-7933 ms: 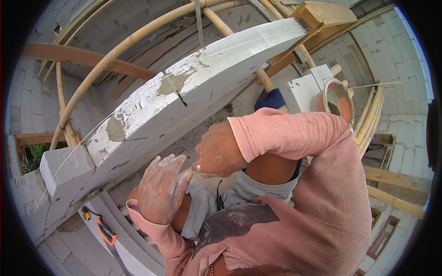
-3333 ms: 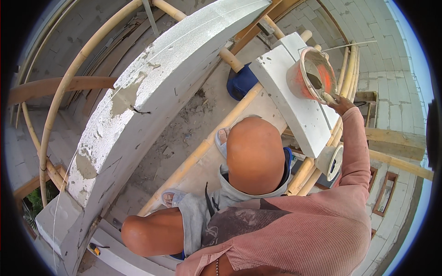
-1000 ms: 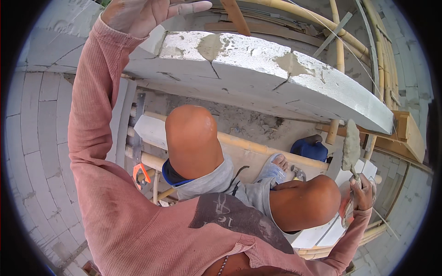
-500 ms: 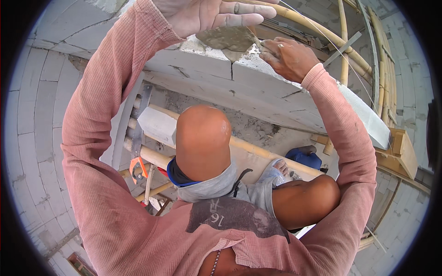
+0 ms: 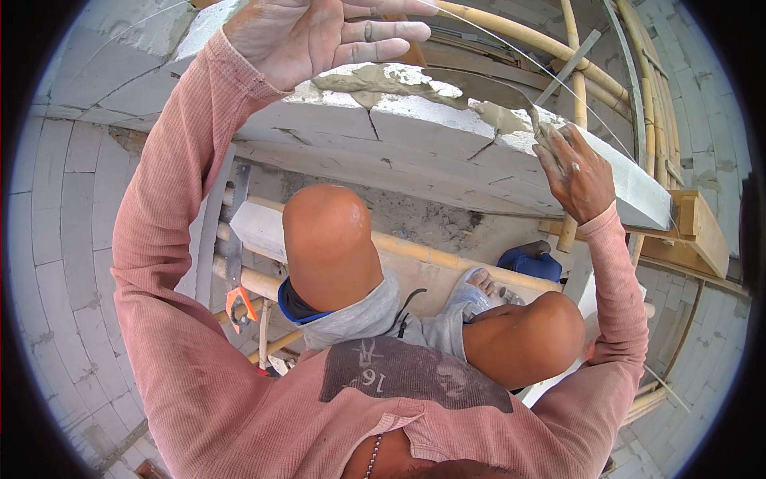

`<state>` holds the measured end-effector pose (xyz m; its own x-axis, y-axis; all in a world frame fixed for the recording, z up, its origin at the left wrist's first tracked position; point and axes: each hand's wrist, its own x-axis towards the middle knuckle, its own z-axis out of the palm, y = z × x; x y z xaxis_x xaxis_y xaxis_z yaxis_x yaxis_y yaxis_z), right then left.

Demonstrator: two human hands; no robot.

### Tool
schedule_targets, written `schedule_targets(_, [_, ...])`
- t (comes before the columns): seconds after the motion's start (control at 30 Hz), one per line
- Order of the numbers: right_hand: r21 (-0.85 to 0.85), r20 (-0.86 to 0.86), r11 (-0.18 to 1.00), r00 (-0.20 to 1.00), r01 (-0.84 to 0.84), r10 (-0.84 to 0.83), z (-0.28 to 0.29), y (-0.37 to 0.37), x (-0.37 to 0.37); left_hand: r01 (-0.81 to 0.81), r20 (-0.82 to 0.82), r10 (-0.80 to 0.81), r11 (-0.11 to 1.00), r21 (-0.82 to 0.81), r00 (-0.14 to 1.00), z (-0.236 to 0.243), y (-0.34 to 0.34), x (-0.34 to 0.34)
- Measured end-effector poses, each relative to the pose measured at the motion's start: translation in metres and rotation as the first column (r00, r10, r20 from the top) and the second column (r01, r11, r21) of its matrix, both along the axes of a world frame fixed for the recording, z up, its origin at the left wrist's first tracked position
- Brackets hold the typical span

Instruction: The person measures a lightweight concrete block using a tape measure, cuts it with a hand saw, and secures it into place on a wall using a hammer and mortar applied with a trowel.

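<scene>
My right hand [image 5: 576,172] is closed round a trowel, its handle hidden in my fingers. The grey trowel blade [image 5: 488,89] lies low along the top of a pale block wall [image 5: 319,128]. Wet grey mortar [image 5: 379,78] is spread in a patchy strip there, with white block showing through and some sagging over the near edge. Over the wall's left part, my left hand [image 5: 307,40] is open, fingers stretched out toward the right, holding nothing; the upper frame edge cuts off part of it.
A taut string [image 5: 511,49] runs above the wall. Beyond it are bamboo poles [image 5: 586,68]. A handsaw with an orange handle [image 5: 240,306] hangs by bamboo at left, near a loose white block [image 5: 259,229]. A wooden box-like form [image 5: 702,235] stands at the wall's right end.
My right hand and the trowel have moved right along the wall top. A mortar heap is now a thinner strip. My left hand has shifted slightly left, still open.
</scene>
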<state>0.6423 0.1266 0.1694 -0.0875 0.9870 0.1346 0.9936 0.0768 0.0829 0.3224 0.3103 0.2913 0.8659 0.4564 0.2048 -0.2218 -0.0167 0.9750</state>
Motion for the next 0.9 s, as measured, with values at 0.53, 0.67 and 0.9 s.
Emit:
schedule_targets(0.53, [-0.358, -0.697, 0.841, 0.483, 0.406, -0.53, 0.005, -0.122, 0.06, 0.314, 0.06, -0.308, 0.93, -0.189, 0.949, -0.045, -0.02, 0.104])
schedule_targets(0.67, [-0.563, -0.769, 0.62, -0.071, 0.547, -0.635, 0.02, -0.225, 0.049, 0.42, 0.101, -0.408, 0.876, -0.237, 0.907, -0.065, -0.024, 0.142])
schedule_targets(0.9, [-0.591, -0.63, 0.114, -0.369, 0.799, -0.683, 0.076, -0.423, 0.064, 0.252, -0.007, -0.257, 0.953, -0.17, 0.966, -0.072, -0.034, 0.156])
